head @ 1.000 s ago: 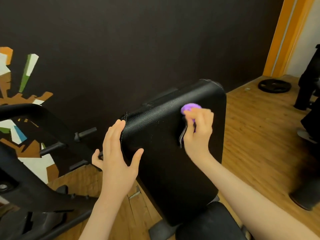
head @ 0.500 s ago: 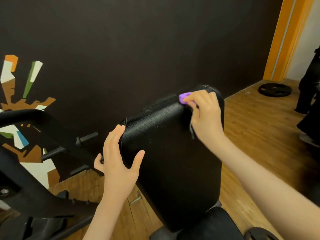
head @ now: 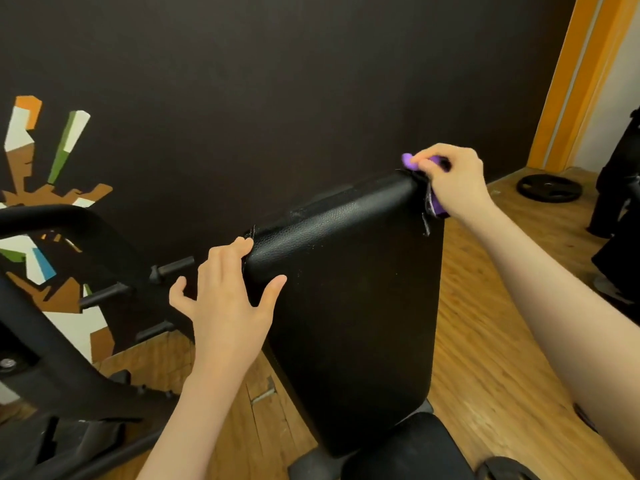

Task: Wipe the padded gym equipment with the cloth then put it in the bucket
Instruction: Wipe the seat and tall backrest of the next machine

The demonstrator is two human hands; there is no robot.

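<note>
Purple cloth pinched by right hand at backrest pad top | left hand spread on pad edge

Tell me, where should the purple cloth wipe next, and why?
Probably back down the front of the black back pad. The right hand grips the purple cloth at the pad's top right corner, so the stroke has run out of pad. The left hand steadies the left edge.
</note>
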